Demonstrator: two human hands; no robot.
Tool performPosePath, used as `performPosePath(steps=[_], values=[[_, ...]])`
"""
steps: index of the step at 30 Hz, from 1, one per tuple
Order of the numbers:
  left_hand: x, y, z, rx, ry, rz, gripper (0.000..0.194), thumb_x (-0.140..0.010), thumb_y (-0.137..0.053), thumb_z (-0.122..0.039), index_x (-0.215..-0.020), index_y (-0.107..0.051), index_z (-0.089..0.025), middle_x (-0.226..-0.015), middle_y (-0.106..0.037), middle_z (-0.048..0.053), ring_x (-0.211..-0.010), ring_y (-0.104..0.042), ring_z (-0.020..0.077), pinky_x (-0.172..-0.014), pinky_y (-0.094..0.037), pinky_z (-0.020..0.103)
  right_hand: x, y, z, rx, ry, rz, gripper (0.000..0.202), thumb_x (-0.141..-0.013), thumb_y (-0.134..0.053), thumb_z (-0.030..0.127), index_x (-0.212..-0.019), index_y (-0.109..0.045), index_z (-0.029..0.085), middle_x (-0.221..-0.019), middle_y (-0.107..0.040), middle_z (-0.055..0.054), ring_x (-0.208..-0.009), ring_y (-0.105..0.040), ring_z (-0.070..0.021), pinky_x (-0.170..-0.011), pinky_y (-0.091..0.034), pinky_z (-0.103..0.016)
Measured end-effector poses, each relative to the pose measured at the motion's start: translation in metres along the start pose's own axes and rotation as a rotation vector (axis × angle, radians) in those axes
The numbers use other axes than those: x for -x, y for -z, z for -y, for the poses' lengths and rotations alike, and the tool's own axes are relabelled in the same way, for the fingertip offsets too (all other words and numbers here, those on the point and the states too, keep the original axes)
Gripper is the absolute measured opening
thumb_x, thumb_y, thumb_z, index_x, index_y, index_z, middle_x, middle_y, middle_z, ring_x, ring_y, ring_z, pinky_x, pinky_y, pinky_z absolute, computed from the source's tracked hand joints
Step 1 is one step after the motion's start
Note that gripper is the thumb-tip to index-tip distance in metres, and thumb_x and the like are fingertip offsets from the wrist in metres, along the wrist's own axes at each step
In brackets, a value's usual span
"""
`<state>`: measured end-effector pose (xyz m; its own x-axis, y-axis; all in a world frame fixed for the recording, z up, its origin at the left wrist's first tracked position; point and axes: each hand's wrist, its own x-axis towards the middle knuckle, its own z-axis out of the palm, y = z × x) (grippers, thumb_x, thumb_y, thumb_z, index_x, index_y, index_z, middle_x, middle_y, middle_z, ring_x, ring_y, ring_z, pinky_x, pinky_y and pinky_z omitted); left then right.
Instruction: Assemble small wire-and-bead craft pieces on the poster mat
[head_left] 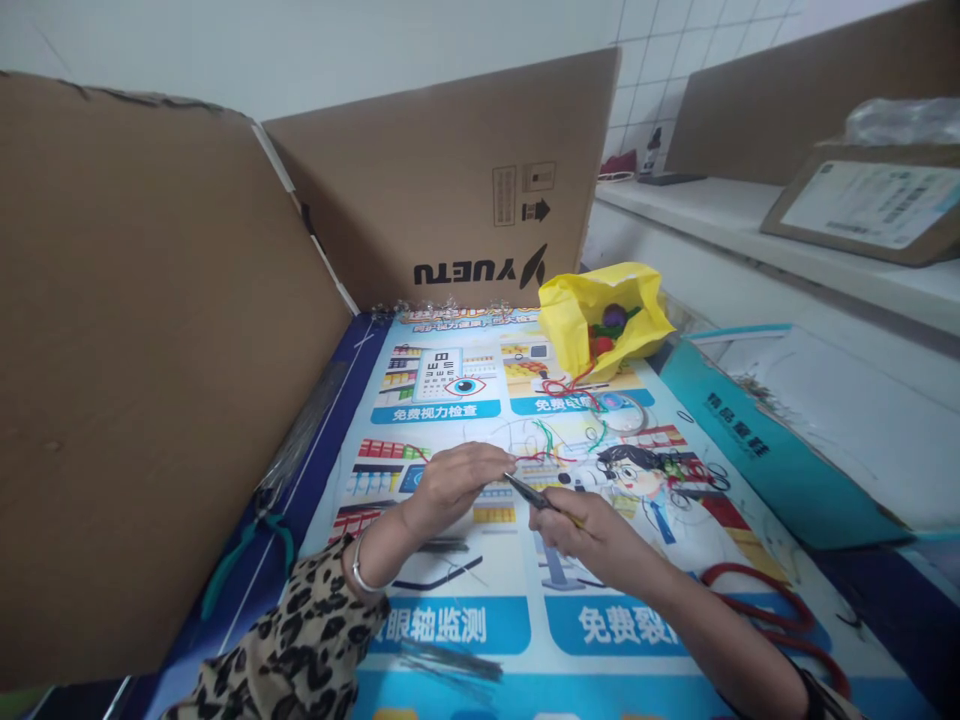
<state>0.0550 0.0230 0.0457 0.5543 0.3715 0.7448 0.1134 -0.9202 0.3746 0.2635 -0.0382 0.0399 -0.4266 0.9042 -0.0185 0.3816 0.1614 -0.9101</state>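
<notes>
My right hand is closed around dark-jawed pliers, their tip pointing up and left. At that tip, the fingers of my left hand are pressed together. Whatever they pinch is too small to make out. Thin red thread lies just beyond the fingertips, with green thread behind it. Bundles of thin grey wire lie on the printed sheet, one near the front and another under my left wrist.
A yellow bag with coloured bundles stands at the back. Teal-handled pliers lie left, by a cardboard panel. To the right are a red cord and a teal box. A clear ring-shaped roll sits behind my hands.
</notes>
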Motion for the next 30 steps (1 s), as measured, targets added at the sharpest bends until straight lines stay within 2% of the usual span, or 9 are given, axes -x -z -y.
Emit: performPosePath(steps=[7,16,20,30], values=[[0.002,0.0,0.001,0.016,0.0,0.014,0.031,-0.083,-0.047,-0.004,-0.107,-0.058,-0.019,-0.101,-0.067,0.009,-0.1,-0.061,0.016,-0.084,-0.053,0.032,0.0,-0.002,-0.004,-0.275,-0.112,0.107,0.031,-0.085,-0.044,0.042,-0.073,-0.055,0.015,-0.06,-0.052,0.001,-0.05,-0.047,-0.0076,-0.046,-0.037,-0.019],[0.001,-0.002,-0.001,0.043,0.015,0.002,0.027,-0.084,-0.046,-0.007,-0.105,-0.059,-0.019,-0.099,-0.068,0.008,-0.099,-0.062,0.0158,-0.082,-0.054,0.032,0.0,-0.003,-0.004,-0.511,-0.114,0.199,0.04,-0.082,-0.049,0.052,-0.076,-0.055,0.013,-0.058,-0.051,0.002,-0.047,-0.046,-0.0064,-0.043,-0.035,-0.018],[0.0,-0.002,-0.001,0.063,0.004,0.003,0.029,-0.084,-0.046,-0.005,-0.106,-0.059,-0.019,-0.097,-0.069,0.009,-0.098,-0.062,0.0161,-0.081,-0.054,0.033,-0.001,-0.006,-0.008,-0.601,-0.109,0.216,0.04,-0.081,-0.05,0.052,-0.074,-0.054,0.013,-0.054,-0.05,0.002,-0.044,-0.044,-0.006,-0.042,-0.034,-0.018],[0.002,-0.006,0.001,0.062,0.079,0.002,0.029,-0.083,-0.046,-0.003,-0.104,-0.061,-0.017,-0.097,-0.069,0.008,-0.097,-0.062,0.0156,-0.083,-0.053,0.031,-0.004,-0.013,-0.018,-0.754,-0.096,0.237,0.038,-0.083,-0.05,0.049,-0.074,-0.054,0.012,-0.052,-0.052,0.002,-0.041,-0.044,-0.0054,-0.039,-0.031,-0.017]])
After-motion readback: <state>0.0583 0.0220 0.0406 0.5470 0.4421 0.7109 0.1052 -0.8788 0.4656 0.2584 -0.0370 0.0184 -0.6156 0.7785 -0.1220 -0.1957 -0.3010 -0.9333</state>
